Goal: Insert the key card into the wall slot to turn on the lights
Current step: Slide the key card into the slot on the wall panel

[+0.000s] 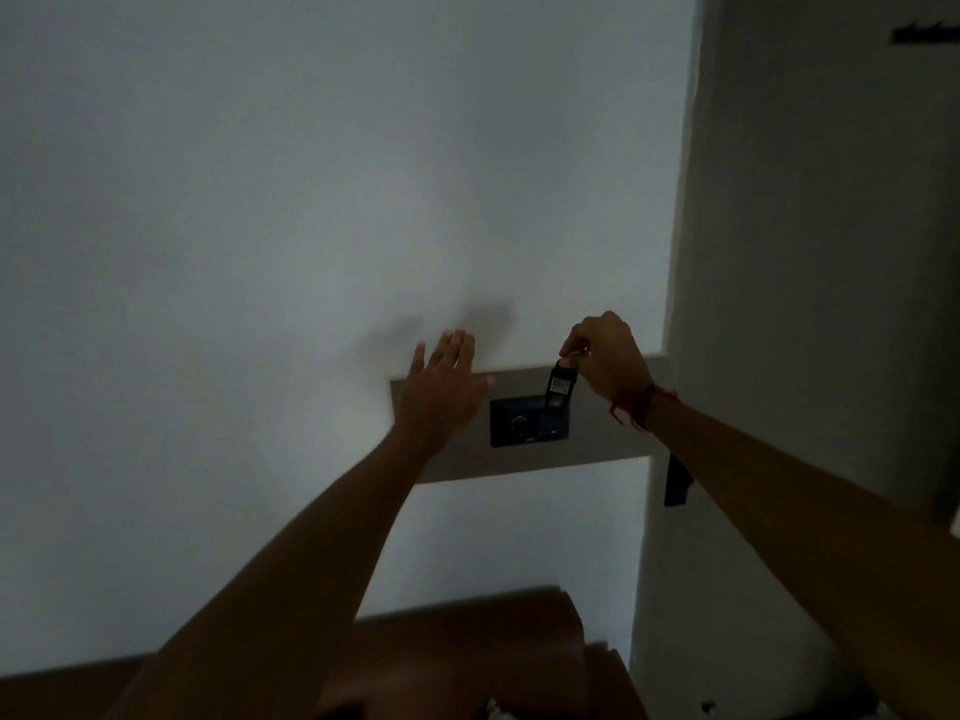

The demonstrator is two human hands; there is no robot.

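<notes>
The room is dim. A dark wall panel (522, 420) with a round dial sits on a beige strip (597, 449) of the wall. A small dark key card (560, 380) with a pale label hangs above the panel's upper right corner, its lower end at the slot there. My right hand (608, 356) pinches the card's top loop from above; a red thread circles that wrist. My left hand (441, 392) is spread flat, fingers apart, against the wall and the strip just left of the panel, holding nothing.
A white wall (260, 226) fills the view. A pale column or door edge (805, 304) stands at the right, with a dark fitting (678, 480) on its side. Brown wooden furniture (467, 641) lies below, close to my arms.
</notes>
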